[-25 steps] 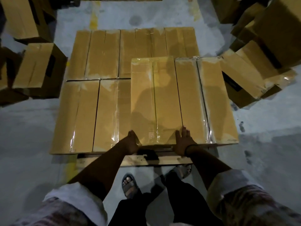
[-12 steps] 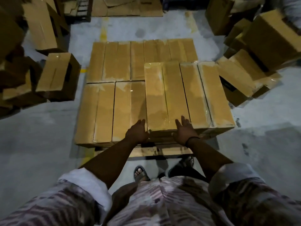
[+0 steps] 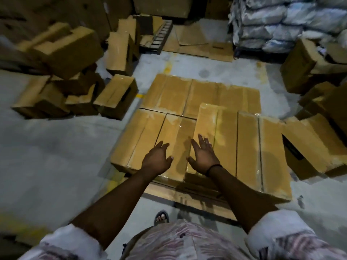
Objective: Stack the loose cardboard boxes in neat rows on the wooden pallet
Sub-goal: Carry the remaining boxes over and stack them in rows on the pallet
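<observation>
Several taped cardboard boxes lie flat in rows on the wooden pallet, whose front plank shows below them. Two more boxes form a second layer at the right: the nearer-middle box and the right box. My left hand hovers open above a lower-layer box, fingers spread. My right hand, with a dark wristband, is open over the near left corner of the upper box. Neither hand grips anything.
Loose boxes lie in a heap on the left, with one box close to the pallet. More loose boxes crowd the right side. Flattened cardboard and wrapped sacks stand at the back. Bare grey floor spreads left of me.
Both hands have let go of the upper box's near edge and lifted off it, fingers spread. My view has risen and pulled back, showing more of the room.
</observation>
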### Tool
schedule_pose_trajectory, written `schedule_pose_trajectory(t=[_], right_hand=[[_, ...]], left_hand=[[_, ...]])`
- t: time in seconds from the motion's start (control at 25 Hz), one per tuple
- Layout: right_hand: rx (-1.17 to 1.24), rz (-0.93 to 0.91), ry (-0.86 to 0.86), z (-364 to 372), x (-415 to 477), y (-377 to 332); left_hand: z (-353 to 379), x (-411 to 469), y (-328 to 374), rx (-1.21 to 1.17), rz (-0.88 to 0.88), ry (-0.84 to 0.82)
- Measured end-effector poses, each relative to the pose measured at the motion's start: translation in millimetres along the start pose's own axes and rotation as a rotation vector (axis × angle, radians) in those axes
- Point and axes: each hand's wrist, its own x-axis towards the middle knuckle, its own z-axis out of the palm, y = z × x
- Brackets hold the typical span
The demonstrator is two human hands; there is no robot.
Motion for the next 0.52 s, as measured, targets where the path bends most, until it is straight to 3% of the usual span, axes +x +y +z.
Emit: schedule_pose_trajectory(t=[0.24,0.52], right_hand=[[0.013,-0.252,0.037,-6.2,18.4,-61.7],[0.056,-0.455,-0.012,14.8,54.6,-161.8]], left_hand=[[-29.9,-46.3,-20.4,-0.024,-0.153,0.197],[-65.8,-81.2,-97.1,0.035,-0.343,0.310]])
